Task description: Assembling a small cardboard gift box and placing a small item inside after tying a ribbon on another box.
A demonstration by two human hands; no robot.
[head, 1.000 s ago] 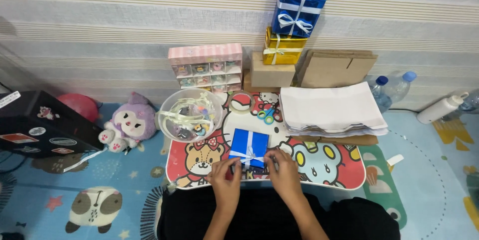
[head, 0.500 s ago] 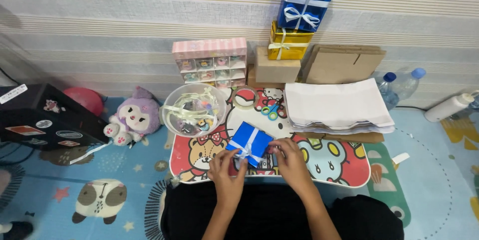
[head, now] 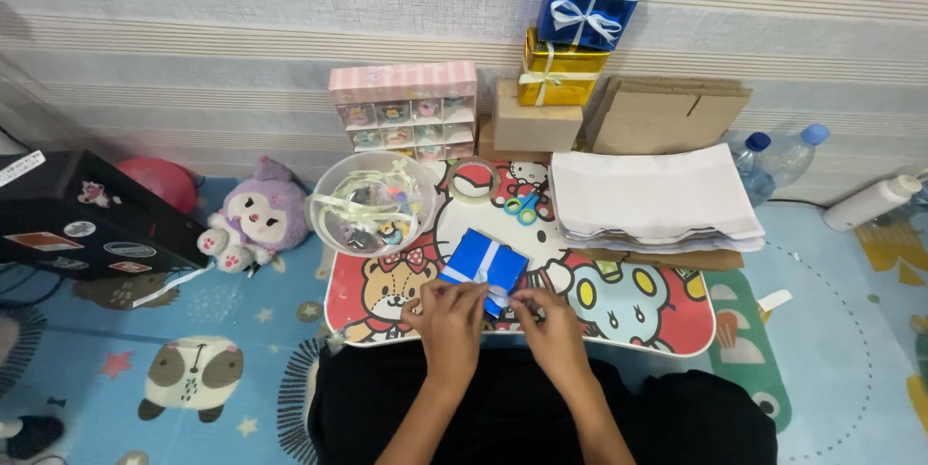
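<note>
Cartoon table [head: 657, 325]: bowl [head: 362, 204], perhaps scissors [head: 522, 206].

A home floor: cartoon play mat [head: 193, 330], plush toy [head: 253, 218], low table [head: 657, 315].

Glossy blue paper-wrapped box [head: 486, 267]

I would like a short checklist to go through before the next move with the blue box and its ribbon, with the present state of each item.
1. Blue gift box rests on the small cartoon table: ok.
2. Left hand is at the box's near edge: ok.
3. Right hand pinches the white ribbon near the box: ok.
4. Ribbon lies flat across the top of the box: ok.
5. Knot is already tied: cannot tell, the hands hide it.
6. Scissors lie on the table behind the box, free to be picked up: ok.
</note>
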